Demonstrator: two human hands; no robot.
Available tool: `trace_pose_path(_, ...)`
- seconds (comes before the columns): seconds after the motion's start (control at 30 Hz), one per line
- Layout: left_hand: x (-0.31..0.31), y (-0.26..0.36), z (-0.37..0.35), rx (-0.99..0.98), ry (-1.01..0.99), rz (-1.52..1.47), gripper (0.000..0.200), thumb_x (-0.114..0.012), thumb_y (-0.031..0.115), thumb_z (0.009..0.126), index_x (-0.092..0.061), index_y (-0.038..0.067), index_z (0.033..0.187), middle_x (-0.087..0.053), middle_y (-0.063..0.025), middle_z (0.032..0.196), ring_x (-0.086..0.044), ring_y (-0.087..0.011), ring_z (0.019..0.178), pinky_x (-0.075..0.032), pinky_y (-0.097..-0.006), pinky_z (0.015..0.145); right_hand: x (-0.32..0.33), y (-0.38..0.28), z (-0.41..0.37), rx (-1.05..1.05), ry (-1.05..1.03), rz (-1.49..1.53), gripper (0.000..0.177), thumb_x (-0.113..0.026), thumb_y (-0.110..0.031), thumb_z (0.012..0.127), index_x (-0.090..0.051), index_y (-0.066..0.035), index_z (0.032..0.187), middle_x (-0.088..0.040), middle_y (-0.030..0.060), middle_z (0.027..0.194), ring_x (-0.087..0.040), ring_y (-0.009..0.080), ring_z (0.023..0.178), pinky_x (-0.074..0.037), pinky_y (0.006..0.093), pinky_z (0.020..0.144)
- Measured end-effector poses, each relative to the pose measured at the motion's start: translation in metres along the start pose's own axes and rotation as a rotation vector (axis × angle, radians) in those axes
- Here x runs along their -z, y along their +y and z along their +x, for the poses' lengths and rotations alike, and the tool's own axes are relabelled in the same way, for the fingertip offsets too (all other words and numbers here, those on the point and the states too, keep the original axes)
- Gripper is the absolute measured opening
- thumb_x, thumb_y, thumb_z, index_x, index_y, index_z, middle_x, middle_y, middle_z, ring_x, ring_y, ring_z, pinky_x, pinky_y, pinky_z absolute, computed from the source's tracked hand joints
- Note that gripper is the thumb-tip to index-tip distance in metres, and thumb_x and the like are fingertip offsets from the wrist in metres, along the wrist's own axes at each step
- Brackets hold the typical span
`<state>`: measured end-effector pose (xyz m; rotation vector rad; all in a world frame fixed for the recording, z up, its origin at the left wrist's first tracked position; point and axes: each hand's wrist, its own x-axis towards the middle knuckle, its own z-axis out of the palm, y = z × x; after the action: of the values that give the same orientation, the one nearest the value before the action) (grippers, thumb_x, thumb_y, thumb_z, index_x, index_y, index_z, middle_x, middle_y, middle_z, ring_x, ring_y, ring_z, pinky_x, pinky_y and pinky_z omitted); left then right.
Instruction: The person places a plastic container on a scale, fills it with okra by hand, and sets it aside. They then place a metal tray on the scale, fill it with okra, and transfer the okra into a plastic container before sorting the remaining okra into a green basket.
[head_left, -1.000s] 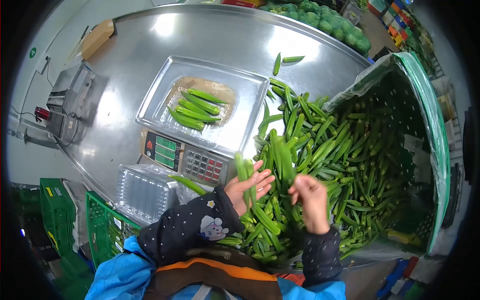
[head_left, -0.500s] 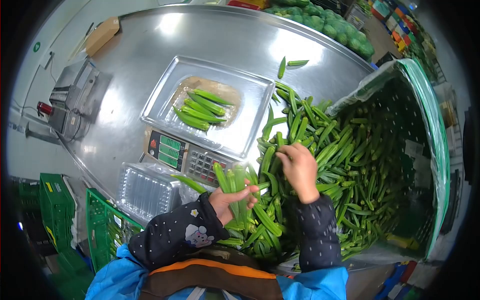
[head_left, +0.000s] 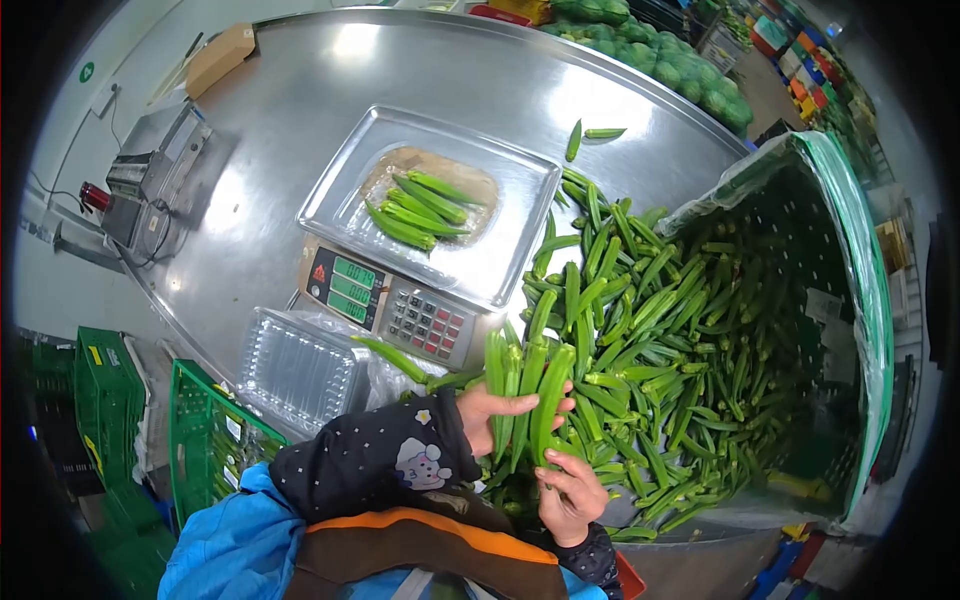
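Observation:
My left hand (head_left: 485, 418) is wrapped round several upright okra pods (head_left: 512, 385) in front of the scale keypad. Just below and to the right, my right hand (head_left: 572, 495) pinches the lower end of an okra pod (head_left: 551, 400) beside that bunch. Several okra pods (head_left: 415, 210) lie on the metal tray (head_left: 335, 200) of the digital scale (head_left: 395, 305). A large pile of loose okra (head_left: 650, 350) spreads from the table into the tipped, plastic-lined green crate (head_left: 845, 260) on the right.
Clear plastic boxes (head_left: 300, 370) sit left of my hands on the steel table (head_left: 270, 130). A machine (head_left: 150, 180) stands at the far left, and a cardboard piece (head_left: 220, 60) behind it. Green crates (head_left: 105, 400) are at lower left. Bagged green produce (head_left: 660, 60) lies beyond the table.
My right hand has moved down from the pile to the bunch in my left hand. Another pod is now at the bunch's right side. The view has shifted slightly.

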<state>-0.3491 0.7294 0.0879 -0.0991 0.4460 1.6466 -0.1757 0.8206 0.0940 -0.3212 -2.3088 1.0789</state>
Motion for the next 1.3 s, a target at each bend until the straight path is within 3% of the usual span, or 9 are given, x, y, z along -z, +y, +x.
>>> trace_pose_path(0.1, 0.002, -0.001, -0.005, -0.021, 0.04, 0.048, 0.054, -0.055, 0.003, 0.087, -0.034, 0.004, 0.137, -0.043, -0.0136, 0.134, -0.048, -0.028, 0.12, -0.04, -0.0429, 0.102, 0.007, 0.002, 0.003, -0.097, -0.085, 0.141, 0.018, -0.072, -0.002, 0.066, -0.064, 0.0, 0.081, -0.063, 0.0166, 0.099, -0.062, 0.0264, 0.088, -0.049, 0.034, 0.078)
trace_pose_path(0.2, 0.0, -0.002, -0.011, -0.071, 0.072, 0.118, 0.058, -0.058, -0.002, 0.084, -0.033, 0.004, 0.137, -0.045, -0.0138, 0.132, -0.049, -0.0278, 0.118, -0.041, -0.042, 0.101, 0.003, 0.0, -0.001, -0.347, -0.06, 0.496, 0.043, -0.07, -0.03, 0.074, -0.056, 0.005, 0.096, -0.054, 0.0134, 0.107, -0.052, 0.0221, 0.099, -0.041, 0.0341, 0.088)
trace_pose_path(0.27, -0.001, -0.006, -0.014, -0.11, 0.081, 0.155, 0.061, -0.059, -0.005, 0.082, -0.033, 0.004, 0.137, -0.045, -0.0139, 0.131, -0.05, -0.0278, 0.118, -0.041, -0.0416, 0.1, -0.001, -0.002, -0.001, -0.439, 0.046, 0.553, 0.046, -0.071, -0.029, 0.075, -0.052, 0.003, 0.103, -0.053, 0.0105, 0.099, -0.052, 0.0198, 0.094, -0.041, 0.0331, 0.085)
trace_pose_path(0.43, -0.004, -0.014, -0.023, -0.122, 0.047, 0.165, 0.062, -0.056, -0.008, 0.082, -0.031, 0.004, 0.138, -0.042, -0.0144, 0.135, -0.044, -0.0274, 0.125, -0.038, -0.0415, 0.103, -0.016, -0.018, 0.018, -0.536, 0.045, 0.467, 0.042, -0.071, 0.006, 0.072, -0.05, 0.0, 0.108, -0.055, 0.0042, 0.094, -0.054, 0.0118, 0.085, -0.045, 0.0245, 0.077)
trace_pose_path(0.7, 0.003, -0.017, -0.034, -0.125, 0.065, 0.112, 0.067, -0.057, -0.009, 0.08, -0.028, 0.002, 0.14, -0.038, -0.0165, 0.139, -0.044, -0.0229, 0.122, -0.041, -0.0359, 0.092, -0.011, -0.016, 0.003, -0.886, 0.072, 0.986, 0.037, -0.063, -0.002, 0.083, -0.052, 0.006, 0.117, -0.063, 0.0103, 0.106, -0.061, 0.0162, 0.093, -0.049, 0.0285, 0.082)
trace_pose_path(0.8, 0.005, -0.019, -0.037, -0.111, 0.058, 0.07, 0.068, -0.057, -0.008, 0.08, -0.027, 0.001, 0.14, -0.039, -0.0163, 0.138, -0.047, -0.0202, 0.117, -0.041, -0.0337, 0.086, -0.011, -0.019, 0.005, -0.88, 0.042, 1.145, 0.036, -0.062, -0.004, 0.085, -0.052, 0.006, 0.118, -0.063, 0.0112, 0.106, -0.062, 0.018, 0.093, -0.05, 0.03, 0.083)
trace_pose_path(1.0, 0.006, -0.022, -0.04, -0.111, 0.068, 0.047, 0.066, -0.058, -0.007, 0.08, -0.029, 0.001, 0.139, -0.042, -0.0155, 0.135, -0.048, -0.0214, 0.115, -0.04, -0.0361, 0.093, -0.014, -0.015, 0.001, -0.882, 0.029, 1.213, 0.035, -0.061, -0.002, 0.085, -0.053, 0.006, 0.118, -0.063, 0.0121, 0.105, -0.062, 0.0185, 0.093, -0.05, 0.0305, 0.084)
trace_pose_path(1.2, 0.014, -0.036, -0.034, -0.141, 0.105, 0.175, 0.061, -0.059, -0.008, 0.079, -0.035, 0.001, 0.135, -0.045, -0.0151, 0.132, -0.047, -0.0233, 0.121, -0.038, -0.0383, 0.102, -0.024, -0.022, -0.006, -0.763, -0.003, 0.635, 0.029, -0.057, 0.006, 0.084, -0.054, 0.006, 0.113, -0.063, 0.0106, 0.1, -0.061, 0.0152, 0.093, -0.047, 0.0275, 0.084)
trace_pose_path(1.3, 0.018, -0.044, -0.03, -0.331, 0.174, 0.447, 0.049, -0.06, -0.006, 0.08, -0.045, -0.001, 0.127, -0.058, -0.0116, 0.117, -0.056, -0.0219, 0.107, -0.042, -0.0364, 0.096, -0.02, -0.026, 0.006, -0.675, -0.104, 0.609, 0.048, -0.063, -0.016, 0.086, -0.044, 0.004, 0.125, -0.055, 0.0093, 0.11, -0.054, 0.0153, 0.099, -0.043, 0.028, 0.087)
